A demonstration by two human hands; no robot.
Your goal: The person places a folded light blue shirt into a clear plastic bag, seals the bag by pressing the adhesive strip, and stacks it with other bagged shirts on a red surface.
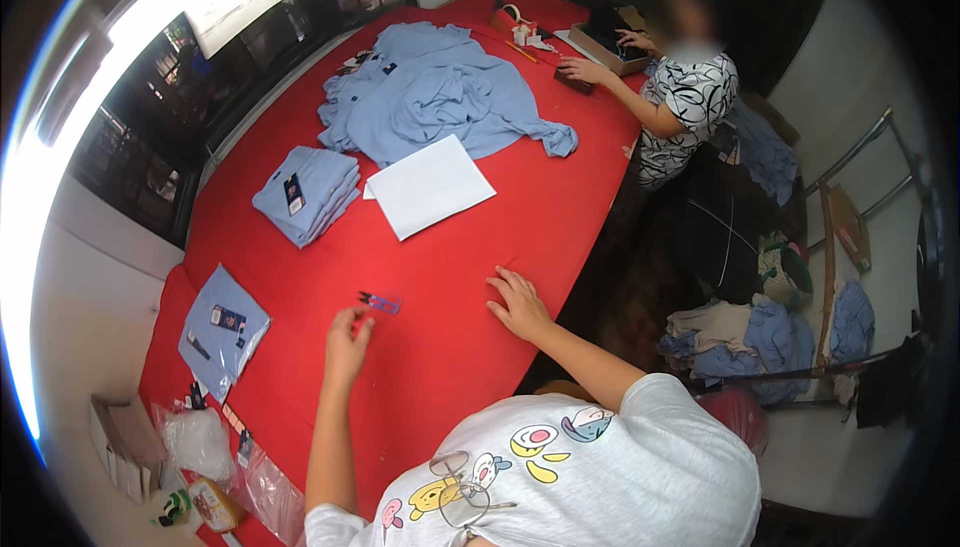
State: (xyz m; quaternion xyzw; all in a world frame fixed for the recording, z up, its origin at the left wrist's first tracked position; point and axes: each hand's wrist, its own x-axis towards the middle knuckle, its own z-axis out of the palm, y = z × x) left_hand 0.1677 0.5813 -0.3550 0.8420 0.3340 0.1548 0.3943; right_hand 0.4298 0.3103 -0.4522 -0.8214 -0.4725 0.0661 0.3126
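My left hand [346, 347] is over the red-covered table [450, 347], its fingers loosely bent and the thumb apart, with nothing seen in them. Just beyond its fingertips lies a pair of blue-handled thread snips [384, 304] with dark blades; whether the fingers touch it I cannot tell. My right hand [518, 305] rests on the cloth near the table's right edge, fingers spread. Farther off are a stack of white paper sheets [435, 189] and a pile of folded light-blue shirts [322, 177] with a dark tag on top. One folded blue shirt [222, 297] in a clear bag lies at the left.
Loose blue shirts [430, 87] are heaped at the far side. A co-worker [685, 97] at the far right handles a small dark box [575, 81] beside an open carton [607, 51]. Plastic bags [197, 444] and a bottle [213, 504] stand near left. Garments [750, 342] lie right of the table.
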